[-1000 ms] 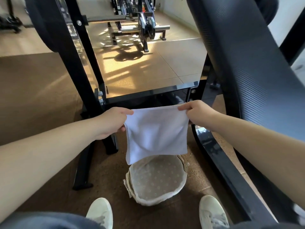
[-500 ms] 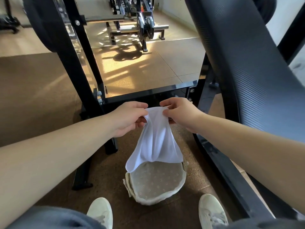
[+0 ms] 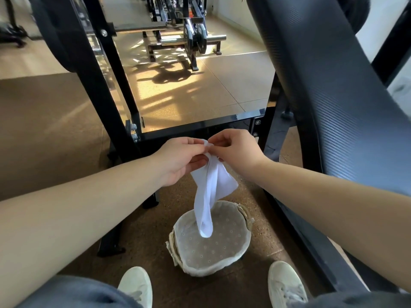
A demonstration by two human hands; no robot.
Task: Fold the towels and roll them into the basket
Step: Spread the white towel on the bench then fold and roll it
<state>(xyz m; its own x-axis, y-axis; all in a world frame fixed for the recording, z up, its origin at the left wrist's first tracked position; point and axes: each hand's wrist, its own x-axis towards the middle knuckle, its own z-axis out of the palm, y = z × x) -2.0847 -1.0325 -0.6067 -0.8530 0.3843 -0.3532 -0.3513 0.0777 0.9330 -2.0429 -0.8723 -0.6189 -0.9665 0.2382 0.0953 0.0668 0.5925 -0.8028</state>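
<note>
A small white towel (image 3: 211, 187) hangs folded in half, its top corners brought together. My left hand (image 3: 180, 161) and my right hand (image 3: 235, 150) meet at those corners and both pinch the cloth. The towel's lower end dangles in a narrow loop just above a round woven basket (image 3: 242, 256) with a dotted beige liner. The basket stands on the floor between my two feet and holds nothing that I can see.
Black steel frame bars of gym equipment (image 3: 200, 127) cross the floor right behind my hands. A large black padded bench (image 3: 333, 96) slants along the right side. My pale shoes (image 3: 135, 285) flank the basket. A barbell rack (image 3: 191, 38) stands farther back.
My hands have come together from a wide spread, bringing the towel's two top corners together. The towel went from a flat sheet to a narrow folded strip hanging over the basket.
</note>
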